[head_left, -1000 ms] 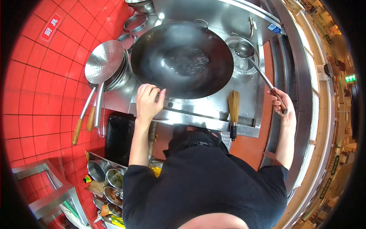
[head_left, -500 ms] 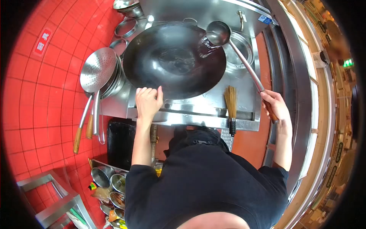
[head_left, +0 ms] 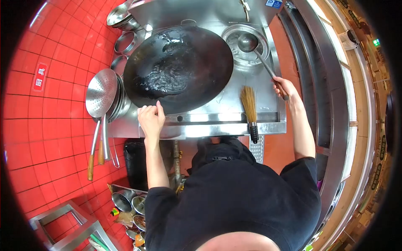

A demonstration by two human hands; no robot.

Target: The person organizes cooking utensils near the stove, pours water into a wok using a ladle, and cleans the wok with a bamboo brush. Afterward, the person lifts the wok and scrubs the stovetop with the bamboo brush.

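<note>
A large dark wok (head_left: 197,79) sits on the steel stove, with water rippling inside it. My left hand (head_left: 151,120) is closed at the wok's near left edge, thumb up; the part it grips is covered by the fingers. In my right hand (head_left: 287,88) is the brown handle of a long steel ladle (head_left: 264,62). Its bowl is over the round water basin (head_left: 228,33) at the wok's right; I cannot tell whether it touches the water. A bamboo wok brush (head_left: 248,104) with a black grip lies between the wok and my right hand.
Left of the wok, a perforated strainer (head_left: 101,93) rests on stacked pans, handles over the counter edge. Metal rings (head_left: 125,42) stand behind it, by the red tiled wall (head_left: 58,138). A tap (head_left: 245,10) hangs above the basin. Containers (head_left: 122,201) are at lower left.
The ladle has moved from the wok's right rim, where water poured off it, to over the basin. Water now spreads and ripples in the wok. My left hand stays at the wok's edge.
</note>
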